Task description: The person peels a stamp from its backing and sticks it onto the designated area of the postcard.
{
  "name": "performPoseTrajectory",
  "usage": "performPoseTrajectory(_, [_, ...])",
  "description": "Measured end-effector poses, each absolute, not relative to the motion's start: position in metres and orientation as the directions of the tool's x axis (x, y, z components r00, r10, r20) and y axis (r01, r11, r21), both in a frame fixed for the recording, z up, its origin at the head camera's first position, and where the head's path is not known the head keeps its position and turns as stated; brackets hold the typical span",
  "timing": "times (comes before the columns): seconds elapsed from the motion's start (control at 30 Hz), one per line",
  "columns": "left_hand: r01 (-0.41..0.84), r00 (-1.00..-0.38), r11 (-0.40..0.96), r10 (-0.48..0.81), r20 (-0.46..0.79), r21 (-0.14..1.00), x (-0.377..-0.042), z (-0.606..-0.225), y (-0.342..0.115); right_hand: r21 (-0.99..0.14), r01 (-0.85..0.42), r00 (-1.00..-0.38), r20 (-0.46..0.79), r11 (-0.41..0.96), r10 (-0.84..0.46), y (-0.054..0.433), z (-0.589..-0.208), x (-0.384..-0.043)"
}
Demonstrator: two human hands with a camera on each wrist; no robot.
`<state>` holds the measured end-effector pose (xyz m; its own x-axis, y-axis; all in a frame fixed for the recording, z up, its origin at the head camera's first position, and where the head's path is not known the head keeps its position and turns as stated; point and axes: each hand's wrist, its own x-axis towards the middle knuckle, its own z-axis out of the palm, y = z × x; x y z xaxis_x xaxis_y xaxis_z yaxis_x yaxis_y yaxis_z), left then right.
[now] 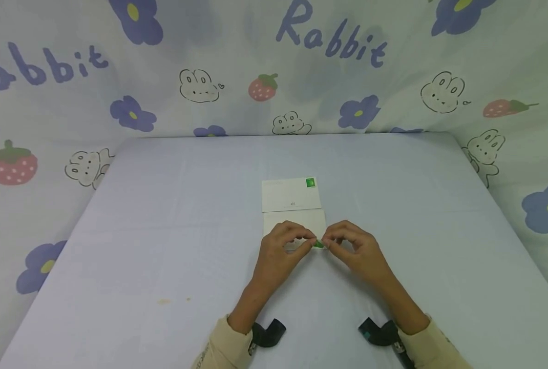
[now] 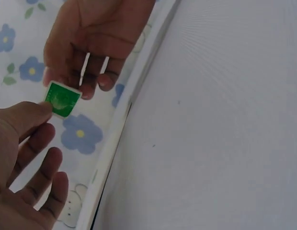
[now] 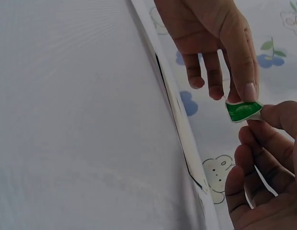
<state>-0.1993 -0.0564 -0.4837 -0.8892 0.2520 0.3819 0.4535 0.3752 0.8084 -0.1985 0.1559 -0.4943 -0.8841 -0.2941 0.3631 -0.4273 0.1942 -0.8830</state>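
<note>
A small green postage stamp with a white edge (image 1: 318,244) is held up between the two hands. My left hand (image 1: 278,253) pinches one side of it between thumb and finger. The right hand (image 1: 360,251) pinches the opposite side the same way. In the left wrist view the stamp (image 2: 63,99) shows its green face, and in the right wrist view the stamp (image 3: 243,111) looks slightly bent. Below the hands lies a white envelope (image 1: 297,219), its lower part partly hidden by the left hand.
Just beyond it lies another white envelope (image 1: 287,193) with a green stamp (image 1: 311,182) at its top right corner. Both lie on a white-covered table (image 1: 140,246). A printed curtain (image 1: 237,51) hangs behind the table's far edge.
</note>
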Motion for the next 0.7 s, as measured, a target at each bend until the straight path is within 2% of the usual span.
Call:
performPoseTrajectory(0.17, [0.467,-0.882,0.367,0.264,0.391,0.805,-0.199,-0.484,-0.056,-0.863,-0.455,-0.873,0.384,0.218,-0.301,0.154,-0.491,-0.198])
performPoseTrajectory(0.37, [0.483,-0.874,0.360,0.258,0.412,0.798,-0.200,-0.484,-0.055,-0.856,-0.420,-0.902,0.358,0.301,-0.242,0.149,-0.477,-0.193])
performPoseTrajectory(0.7, [0.441,-0.897,0.347,0.213,0.388,0.828,-0.202,-0.484,-0.058,-0.792,-0.369,-0.925,0.362,0.487,-0.111,0.167,-0.499,-0.205])
